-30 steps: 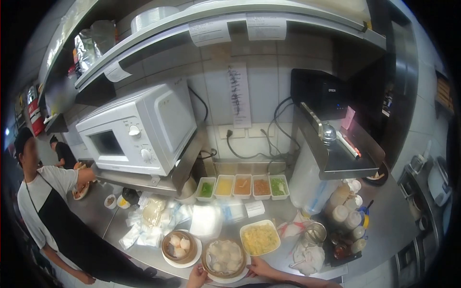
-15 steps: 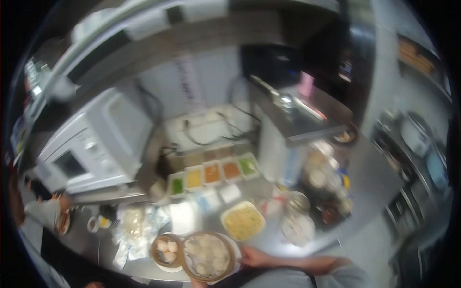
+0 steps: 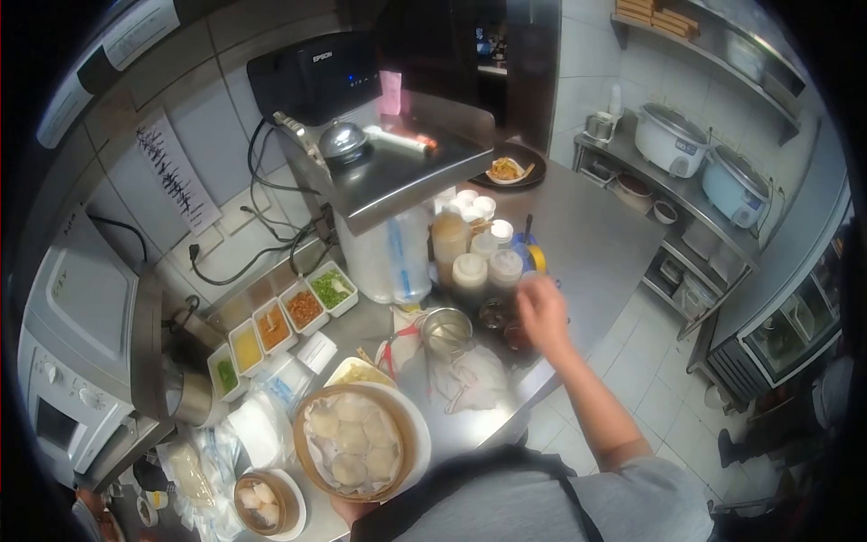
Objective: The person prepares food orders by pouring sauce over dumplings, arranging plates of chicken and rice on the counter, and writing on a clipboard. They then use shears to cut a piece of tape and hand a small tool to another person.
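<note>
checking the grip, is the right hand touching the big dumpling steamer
Apart: the head view shows the right hand by the bottles, white cloth between it and the steamer.

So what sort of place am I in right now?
Most likely a restaurant kitchen: there's a bamboo steamer of dumplings, a service bell on a raised metal shelf, and two large rice cookers farther back.
</note>
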A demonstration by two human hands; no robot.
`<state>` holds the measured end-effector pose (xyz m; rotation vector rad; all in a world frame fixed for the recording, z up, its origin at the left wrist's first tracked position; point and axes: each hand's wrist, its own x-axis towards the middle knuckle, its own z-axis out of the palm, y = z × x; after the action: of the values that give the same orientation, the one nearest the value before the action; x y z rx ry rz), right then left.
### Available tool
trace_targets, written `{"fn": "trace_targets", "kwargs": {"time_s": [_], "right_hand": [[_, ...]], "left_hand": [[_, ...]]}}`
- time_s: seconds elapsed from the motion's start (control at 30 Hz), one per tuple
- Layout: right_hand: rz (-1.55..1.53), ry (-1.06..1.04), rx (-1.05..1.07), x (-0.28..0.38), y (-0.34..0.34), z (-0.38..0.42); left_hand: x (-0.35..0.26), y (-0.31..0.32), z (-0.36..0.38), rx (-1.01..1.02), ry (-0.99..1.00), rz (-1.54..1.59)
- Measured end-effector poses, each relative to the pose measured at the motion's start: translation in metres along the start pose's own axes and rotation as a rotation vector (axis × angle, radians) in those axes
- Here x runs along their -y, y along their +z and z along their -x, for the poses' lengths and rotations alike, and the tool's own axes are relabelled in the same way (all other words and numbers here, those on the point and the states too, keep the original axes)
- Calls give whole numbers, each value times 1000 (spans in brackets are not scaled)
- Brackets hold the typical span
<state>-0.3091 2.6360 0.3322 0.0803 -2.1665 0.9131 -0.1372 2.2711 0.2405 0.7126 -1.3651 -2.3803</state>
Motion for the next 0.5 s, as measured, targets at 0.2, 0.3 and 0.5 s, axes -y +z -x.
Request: {"fn": "trace_targets", "kwargs": {"time_s": [0.2, 0.3, 0.5], "right_hand": [[344, 124, -39, -43, -17, -31], [445, 315, 307, -57, -12, -29], [356, 288, 296, -71, -6, -27]], "left_hand": [[17, 25, -10, 125, -136, 176], [19, 47, -8, 120, -154, 218], [20, 71, -9, 116, -107, 149]]}}
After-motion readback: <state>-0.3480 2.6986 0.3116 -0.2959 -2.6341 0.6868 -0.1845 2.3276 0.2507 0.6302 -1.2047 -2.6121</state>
